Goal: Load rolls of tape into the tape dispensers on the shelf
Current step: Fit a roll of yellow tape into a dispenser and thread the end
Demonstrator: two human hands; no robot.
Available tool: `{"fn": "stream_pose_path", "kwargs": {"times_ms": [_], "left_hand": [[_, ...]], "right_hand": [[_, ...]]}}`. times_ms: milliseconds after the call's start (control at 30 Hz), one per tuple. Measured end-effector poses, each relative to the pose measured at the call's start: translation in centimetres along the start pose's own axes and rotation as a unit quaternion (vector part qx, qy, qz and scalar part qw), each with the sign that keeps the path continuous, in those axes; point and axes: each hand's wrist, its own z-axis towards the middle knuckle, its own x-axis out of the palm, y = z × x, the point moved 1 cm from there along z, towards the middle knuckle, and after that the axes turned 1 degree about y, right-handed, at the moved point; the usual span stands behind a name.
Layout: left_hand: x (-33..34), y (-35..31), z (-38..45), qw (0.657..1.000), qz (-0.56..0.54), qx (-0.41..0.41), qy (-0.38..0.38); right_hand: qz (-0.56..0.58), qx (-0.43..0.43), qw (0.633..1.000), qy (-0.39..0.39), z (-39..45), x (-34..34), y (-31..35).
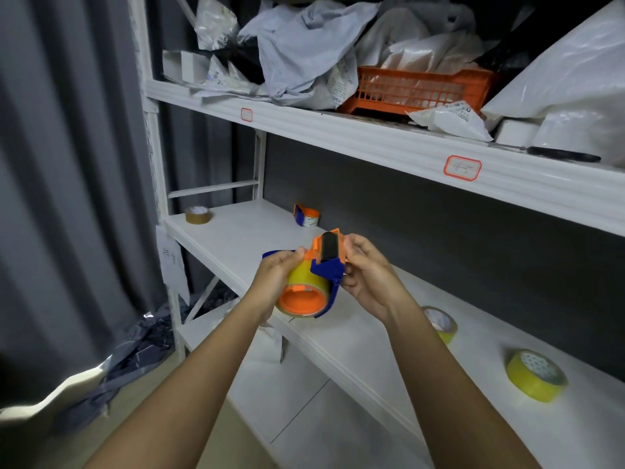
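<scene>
Above shelf (372, 336) edge | left hand (275, 275) grasping tape roll (301, 280); right hand (367, 272) pinching dispenser (329, 262) head | risk: roll unseating from hub, falling off.

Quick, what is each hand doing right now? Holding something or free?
Left hand: grips the tape dispenser around its yellow tape roll.
Right hand: pinches the dispenser's orange and blue head end.

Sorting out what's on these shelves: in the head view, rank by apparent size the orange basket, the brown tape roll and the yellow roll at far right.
1. orange basket
2. yellow roll, though it lies nearest the camera
3. brown tape roll, farthest away, so true size unsure
</scene>
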Motion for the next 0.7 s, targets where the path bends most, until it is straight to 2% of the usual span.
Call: {"fn": "stream_pose_path", "kwargs": {"times_ms": [100,200,267,400,567,700], "left_hand": [[-1.3,0.4,0.3,1.0,-0.006,-0.021,0.002],[-2.5,0.6,0.9,0.999,-0.008,-0.04,-0.018],[-3.3,0.8,1.5,0.998,0.016,-0.053,-0.039],[-5.6,1.2,2.9,0.99,0.055,-0.096,-0.091],[-8.7,1.6,5.3,0.989,0.043,-0.126,-0.056],[-11.8,1.4,9.0,0.99,0.053,-0.127,-0.039]], "right_hand": [[-0.025,-0.011,1.0,-0.008,0.6,0.9,-1.1],[-0.15,-0.018,0.988,-0.04,1.2,1.6,-2.4],[-0.193,-0.027,0.979,-0.055,1.8,2.2,-3.6],[-0.154,0.023,0.987,-0.035,4.2,4.1,-7.1],[-0.164,0.059,0.984,0.03,8.2,6.6,-10.5],[-0.127,0.081,0.987,0.057,13.2,9.4,-12.3]]}}
